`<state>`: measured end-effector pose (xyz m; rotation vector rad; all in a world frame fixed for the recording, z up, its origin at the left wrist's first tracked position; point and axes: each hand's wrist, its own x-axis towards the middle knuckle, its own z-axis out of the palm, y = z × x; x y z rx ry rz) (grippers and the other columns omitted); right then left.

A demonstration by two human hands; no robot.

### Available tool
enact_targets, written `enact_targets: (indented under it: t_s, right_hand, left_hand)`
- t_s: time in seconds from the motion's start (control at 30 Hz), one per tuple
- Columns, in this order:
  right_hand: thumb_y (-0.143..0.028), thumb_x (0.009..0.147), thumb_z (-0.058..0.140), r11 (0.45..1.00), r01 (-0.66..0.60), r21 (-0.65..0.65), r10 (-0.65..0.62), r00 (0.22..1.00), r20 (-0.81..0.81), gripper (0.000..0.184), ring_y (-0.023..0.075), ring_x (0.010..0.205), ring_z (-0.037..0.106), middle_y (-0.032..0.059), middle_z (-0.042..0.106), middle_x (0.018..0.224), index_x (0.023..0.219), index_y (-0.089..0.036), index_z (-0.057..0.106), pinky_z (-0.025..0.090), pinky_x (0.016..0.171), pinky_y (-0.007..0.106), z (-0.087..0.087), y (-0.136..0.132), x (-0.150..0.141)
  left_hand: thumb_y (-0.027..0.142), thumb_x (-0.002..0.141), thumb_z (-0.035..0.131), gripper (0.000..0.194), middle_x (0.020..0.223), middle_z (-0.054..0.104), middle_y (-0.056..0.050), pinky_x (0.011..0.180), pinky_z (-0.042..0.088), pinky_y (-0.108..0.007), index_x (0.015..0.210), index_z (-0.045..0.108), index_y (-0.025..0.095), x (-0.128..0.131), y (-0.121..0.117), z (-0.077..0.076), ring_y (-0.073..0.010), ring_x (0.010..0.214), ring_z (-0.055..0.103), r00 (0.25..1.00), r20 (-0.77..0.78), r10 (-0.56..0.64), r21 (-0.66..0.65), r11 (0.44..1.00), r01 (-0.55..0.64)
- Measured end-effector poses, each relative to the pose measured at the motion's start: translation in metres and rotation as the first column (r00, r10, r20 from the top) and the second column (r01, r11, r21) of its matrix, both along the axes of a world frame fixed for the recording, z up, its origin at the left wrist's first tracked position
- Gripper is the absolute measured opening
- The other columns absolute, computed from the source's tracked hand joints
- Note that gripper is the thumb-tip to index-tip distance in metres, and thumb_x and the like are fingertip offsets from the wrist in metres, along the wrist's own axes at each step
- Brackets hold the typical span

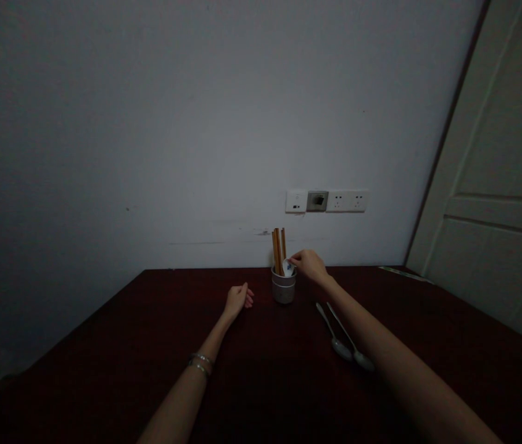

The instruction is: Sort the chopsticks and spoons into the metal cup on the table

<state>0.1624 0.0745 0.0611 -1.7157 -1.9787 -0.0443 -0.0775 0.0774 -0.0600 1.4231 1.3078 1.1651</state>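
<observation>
The right hand point(308, 264) pinches the edge of a white spoon point(287, 268) between thumb and fingertips, at the mouth of the cup point(284, 288). The spoon's wide end is up, just beside the chopsticks point(278, 251), and its lower part is hidden in the cup. The step in hand looks to be handling this spoon at the rim; whether it is going in or coming out, I cannot tell. Either way, the move calls for a light pinch and an upright path, clear of the chopsticks. The left hand point(237, 300) lies loosely curled at the table point(126, 345), left of the cup, gripping nothing that shows. Two steel spoons point(342, 350) lie beside the right forearm, bowls toward the person, untouched by the fingers
</observation>
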Motion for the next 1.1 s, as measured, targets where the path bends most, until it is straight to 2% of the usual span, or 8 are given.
enact_targets:
  t_s: [0.33,0.43,0.63,1.1]
  right_hand:
    - [-0.043,0.077,0.053,1.000,-0.018,-0.023,0.018,1.000,-0.013,0.030,0.0183,0.077,0.062,0.0087,0.069,0.082,0.083,-0.021,0.071,0.038,0.059,0.023,-0.011,0.001,0.000]
    - [-0.044,0.076,0.053,0.999,-0.027,-0.040,0.026,0.999,-0.030,0.031,0.0176,0.077,0.062,0.0094,0.069,0.082,0.083,-0.020,0.071,0.039,0.062,0.022,-0.012,0.000,0.000]
    - [-0.043,0.076,0.053,0.998,-0.017,-0.057,0.016,1.000,-0.024,0.030,0.0177,0.075,0.062,0.0089,0.069,0.081,0.082,-0.020,0.071,0.039,0.058,0.022,-0.010,-0.002,0.000]
    - [-0.038,0.075,0.055,0.996,-0.051,-0.071,0.047,0.997,-0.055,0.027,0.0178,0.077,0.063,0.0093,0.069,0.083,0.083,-0.018,0.071,0.040,0.063,0.022,-0.013,0.000,0.004]
  left_hand:
    - [0.038,0.087,0.032,0.043,0.044,0.053,-0.001,0.039,0.036,-0.019,0.062,0.055,0.011,-0.001,0.005,-0.005,-0.0088,0.036,0.050,1.000,0.007,-0.003,0.007,1.000,0.003]
    - [0.039,0.087,0.033,0.044,0.044,0.053,-0.001,0.039,0.037,-0.019,0.061,0.055,0.011,-0.001,0.005,-0.006,-0.0085,0.036,0.050,1.000,-0.001,-0.007,0.011,1.000,0.007]
    - [0.040,0.087,0.033,0.045,0.044,0.053,-0.001,0.040,0.037,-0.019,0.061,0.055,0.011,-0.002,0.005,-0.006,-0.0085,0.036,0.050,1.000,-0.006,-0.010,0.011,1.000,0.010]
    - [0.037,0.087,0.033,0.043,0.043,0.053,-0.001,0.040,0.037,-0.019,0.060,0.054,0.011,-0.001,0.002,-0.002,-0.0085,0.036,0.049,1.000,-0.016,-0.007,0.010,1.000,0.007]
